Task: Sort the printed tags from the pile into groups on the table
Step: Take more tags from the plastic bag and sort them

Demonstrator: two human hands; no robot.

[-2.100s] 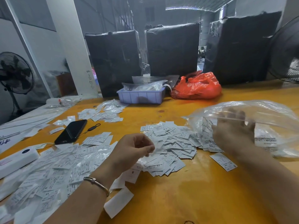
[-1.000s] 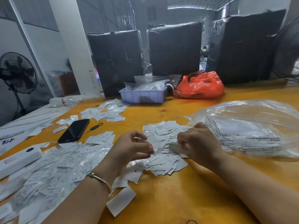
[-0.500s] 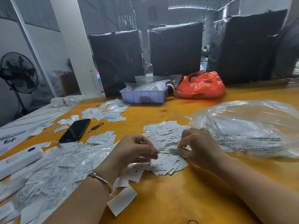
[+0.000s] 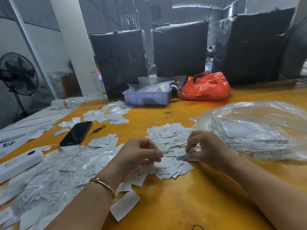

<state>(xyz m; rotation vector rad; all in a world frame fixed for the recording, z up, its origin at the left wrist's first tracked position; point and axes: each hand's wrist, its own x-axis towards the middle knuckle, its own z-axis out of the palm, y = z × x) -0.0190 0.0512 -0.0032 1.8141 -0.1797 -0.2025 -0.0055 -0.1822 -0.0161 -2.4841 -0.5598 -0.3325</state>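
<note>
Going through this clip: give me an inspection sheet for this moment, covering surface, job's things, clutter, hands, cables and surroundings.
Surface: yellow table, bare near the front edge.
Job's things: pile of tags at centre; larger spread of tags at left; small group farther back; clear bag at right.
Clutter: phone, white device, lilac tray, red bag.
Hands: left hand curled over the pile, hold unclear; right hand pinching a tag at the pile.
Cables: thin cord with a loop beside the phone.
Surroundings: three black wrapped bales behind the table, standing fan at left, another fan at right.
</note>
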